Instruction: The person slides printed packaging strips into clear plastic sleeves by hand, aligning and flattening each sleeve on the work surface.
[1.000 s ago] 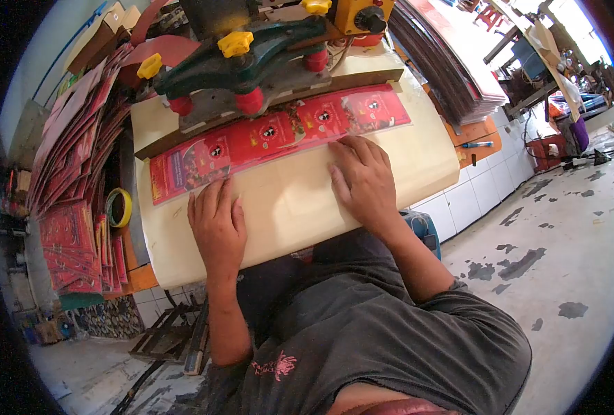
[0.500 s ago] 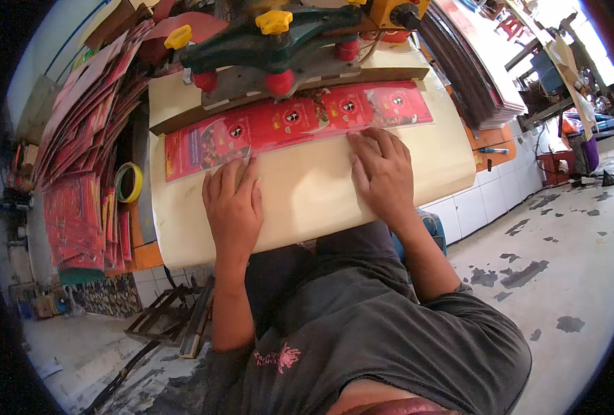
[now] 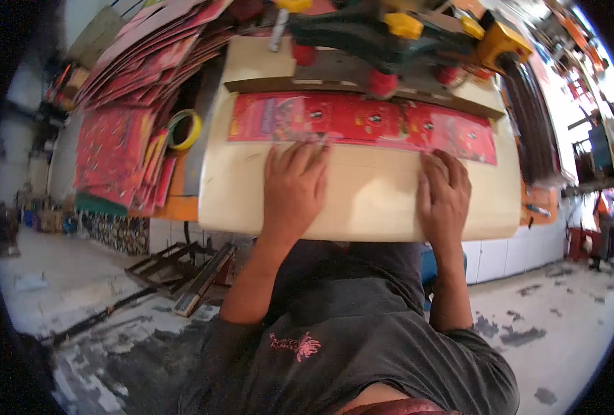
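Observation:
A long red printed sheet (image 3: 352, 121) with several dark round logos lies flat on the cream work board (image 3: 369, 200). Its far edge runs along a low brown guide bar (image 3: 417, 93). My left hand (image 3: 295, 187) rests palm down, its fingertips at the sheet's near edge, left of the middle. Toward the right end of that same edge, the fingertips of my right hand (image 3: 446, 194) rest in a similar way. Fingers of both hands are stretched out and grip nothing. Above the guide bar stands a dark green machine (image 3: 383, 41) with yellow knobs and red feet.
To the left are piled red printed sheets (image 3: 113, 149) and a yellow roll of tape (image 3: 184, 130). A thick stack of boards (image 3: 532, 124) stands on the right. Below the table at left, a metal frame (image 3: 172, 270) sits on the floor.
The camera view has turned, so the board, sheet and machine appear farther right and more level. Both hands remain at the sheet's near edge, fingers still stretched out.

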The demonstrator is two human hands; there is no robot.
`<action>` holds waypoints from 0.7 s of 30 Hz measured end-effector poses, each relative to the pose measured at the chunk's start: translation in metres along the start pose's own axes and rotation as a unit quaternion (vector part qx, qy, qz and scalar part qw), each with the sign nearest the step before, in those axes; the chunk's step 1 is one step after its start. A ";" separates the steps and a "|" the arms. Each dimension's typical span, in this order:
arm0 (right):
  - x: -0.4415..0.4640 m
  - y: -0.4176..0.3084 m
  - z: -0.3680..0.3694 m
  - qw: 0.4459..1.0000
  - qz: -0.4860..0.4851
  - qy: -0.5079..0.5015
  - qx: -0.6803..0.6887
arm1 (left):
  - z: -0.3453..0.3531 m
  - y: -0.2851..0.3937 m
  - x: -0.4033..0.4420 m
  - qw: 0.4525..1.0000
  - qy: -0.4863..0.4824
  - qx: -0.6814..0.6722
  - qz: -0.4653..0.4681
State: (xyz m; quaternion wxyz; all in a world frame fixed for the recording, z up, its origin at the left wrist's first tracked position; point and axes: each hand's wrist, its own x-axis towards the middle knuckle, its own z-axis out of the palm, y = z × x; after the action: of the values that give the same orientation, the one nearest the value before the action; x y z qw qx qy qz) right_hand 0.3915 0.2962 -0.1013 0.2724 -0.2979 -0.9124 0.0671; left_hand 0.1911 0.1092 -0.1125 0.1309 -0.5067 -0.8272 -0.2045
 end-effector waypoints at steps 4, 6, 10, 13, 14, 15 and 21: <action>0.002 -0.005 -0.002 1.000 -0.005 -0.007 -0.007 | -0.002 -0.001 -0.001 0.999 0.010 -0.033 -0.014; 0.003 -0.007 -0.004 1.000 0.009 -0.016 -0.006 | -0.002 -0.001 0.000 0.998 0.013 -0.052 -0.018; 0.002 -0.005 -0.002 1.000 0.000 -0.012 -0.024 | -0.003 -0.002 0.000 0.998 0.020 -0.054 -0.013; 0.001 -0.002 0.000 1.000 -0.001 -0.008 -0.013 | -0.003 -0.001 0.001 0.999 0.011 -0.042 -0.015; 0.001 0.002 0.001 1.000 -0.002 -0.013 0.003 | -0.003 0.000 0.000 0.999 0.009 -0.034 -0.016; 0.000 0.004 0.005 1.000 0.003 -0.003 0.013 | -0.002 0.000 0.000 0.999 0.007 -0.032 -0.010; -0.001 0.005 -0.003 1.000 0.012 0.022 -0.007 | -0.003 0.004 0.000 1.000 -0.002 -0.022 -0.002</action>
State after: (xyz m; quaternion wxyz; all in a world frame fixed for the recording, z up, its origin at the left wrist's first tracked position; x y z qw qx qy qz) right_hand 0.3964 0.2991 -0.1012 0.2895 -0.3126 -0.9029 0.0573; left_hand 0.1951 0.1096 -0.1094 0.1178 -0.5086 -0.8236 -0.2219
